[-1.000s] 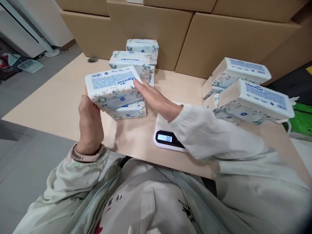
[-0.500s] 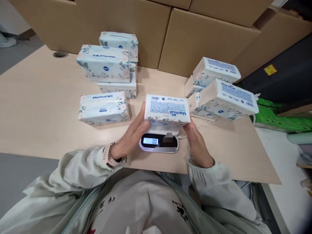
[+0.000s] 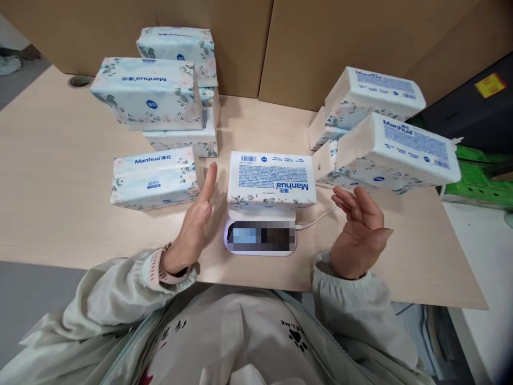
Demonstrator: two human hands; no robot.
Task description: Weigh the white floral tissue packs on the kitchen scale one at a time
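Observation:
A pack of tissues (image 3: 272, 179), printed side up, rests on a small white digital scale (image 3: 260, 252) in front of me. The scale's display is blurred out. To the left of the pack, my left hand (image 3: 196, 224) is held open with fingers stretched, apart from it. My right hand (image 3: 356, 230) is open on the other side, palm turned inward, holding nothing. A single tissue pack (image 3: 156, 179) stands just beyond my left fingers. A white cable (image 3: 316, 219) runs from the scale toward my right hand.
Stacked tissue packs (image 3: 148, 99) stand at the back left, and more stacked packs (image 3: 396, 155) at the right. Large cardboard boxes (image 3: 224, 43) line the table's (image 3: 52, 187) far edge. A green crate (image 3: 476, 182) sits beyond the right edge.
Both hands have let go of the tissue pack and moved outward, away from its sides. The pack stays on the scale. The view has shifted slightly closer.

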